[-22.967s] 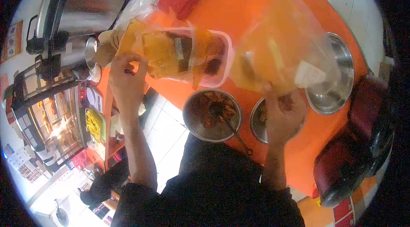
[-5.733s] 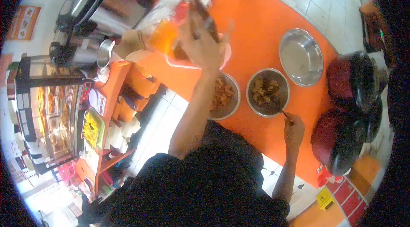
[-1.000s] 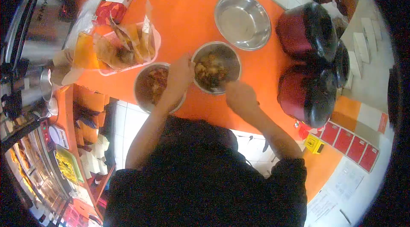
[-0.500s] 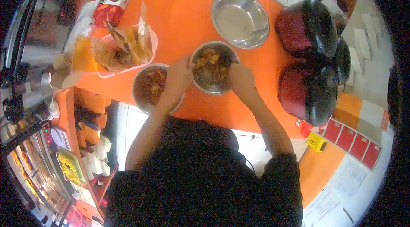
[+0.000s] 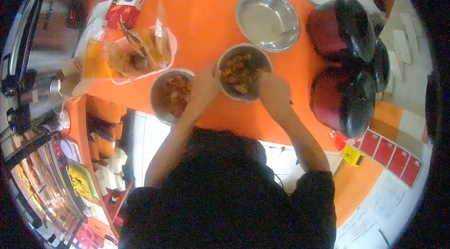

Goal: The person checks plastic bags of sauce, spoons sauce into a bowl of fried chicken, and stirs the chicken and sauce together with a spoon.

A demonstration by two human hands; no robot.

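Observation:
Two steel bowls of food pieces stand side by side on an orange counter [image 5: 197, 10]. My left hand [image 5: 205, 87] is closed at the left rim of the right food bowl [image 5: 244, 72], gripping its edge. Over that bowl's right edge, my right hand [image 5: 275, 90] is curled around a spoon, whose dark handle end pokes out beside the hand; the rest of it is hidden. Just left of my left forearm is the other food bowl [image 5: 171, 95], with reddish-brown pieces. A larger steel bowl [image 5: 267, 19] with nothing visible in it lies behind.
A pink-rimmed tray [image 5: 172, 47] holds opened plastic packets at the left, near a red and white packet [image 5: 126, 7]. Dark red pots with black lids [image 5: 344, 99] stand at the right. A yellow sign [image 5: 351, 155] hangs by the counter's corner.
Since long before, the packets have been set down in the tray and my left hand has come to the right food bowl. Lately the food in it has shifted and my right hand has moved over its edge.

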